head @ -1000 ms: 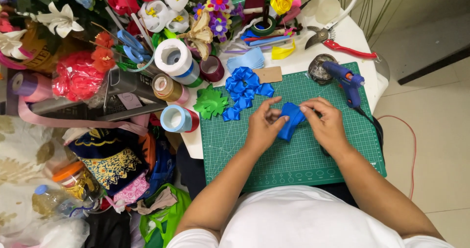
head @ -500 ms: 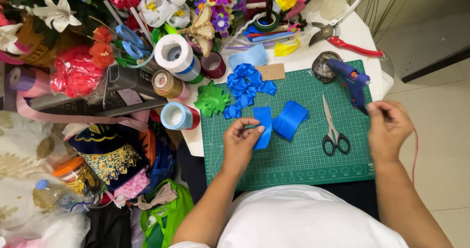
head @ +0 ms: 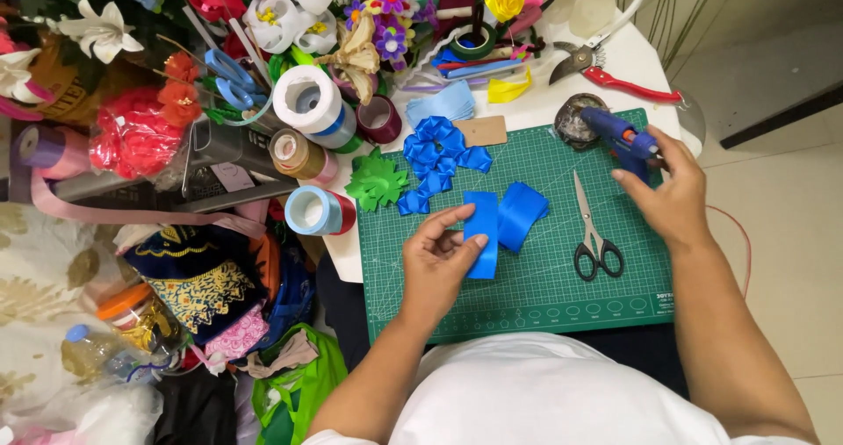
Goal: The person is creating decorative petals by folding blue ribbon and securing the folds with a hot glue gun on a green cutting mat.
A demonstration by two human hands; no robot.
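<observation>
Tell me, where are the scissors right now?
The scissors lie flat on the green cutting mat, right of the blue ribbon and just below the blue glue gun.

The left hand (head: 439, 265) pinches a flat strip of blue satin ribbon (head: 481, 234) mid green cutting mat (head: 527, 296) on the bench. The right hand (head: 672, 190) grips a blue glue gun (head: 619, 136) at the mat's far right corner; black-handled scissors (head: 593, 234) lie between.
</observation>
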